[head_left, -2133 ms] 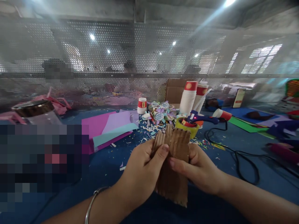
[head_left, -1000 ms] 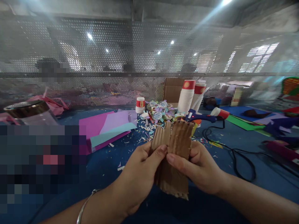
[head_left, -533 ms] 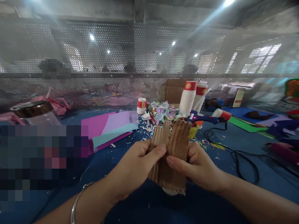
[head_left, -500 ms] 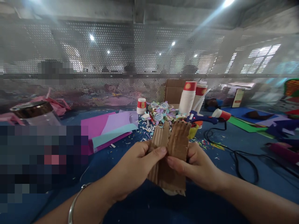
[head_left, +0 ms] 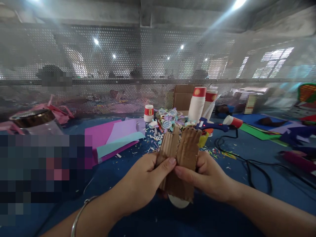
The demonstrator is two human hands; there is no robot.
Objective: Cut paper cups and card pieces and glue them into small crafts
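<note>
Between my two hands is a piece of brown corrugated cardboard [head_left: 187, 148], folded or layered, with ragged torn edges and bare ridges on its left part. My left hand [head_left: 150, 176] grips its left side, the thumb lying across the front. On the right edge, my right hand [head_left: 207, 176] is closed with its thumb pressed on the front face. Both thumb tips nearly meet at the middle. A white rounded thing [head_left: 178, 201] shows below the cardboard's lower edge; most of it is hidden. The fingers behind the cardboard are largely out of sight.
Beyond my hands lie small paper cutouts [head_left: 167, 124] and scraps. A blue glue gun [head_left: 213, 125] trails a black cord [head_left: 249, 171] on the right. Stacked paper cups [head_left: 197, 107] stand behind it. Purple paper sheets [head_left: 102, 135] lie left, near a clear jar [head_left: 37, 126].
The cardboard has tilted slightly in my hands, and more of the white rounded thing shows below it. Both hands keep their hold.
</note>
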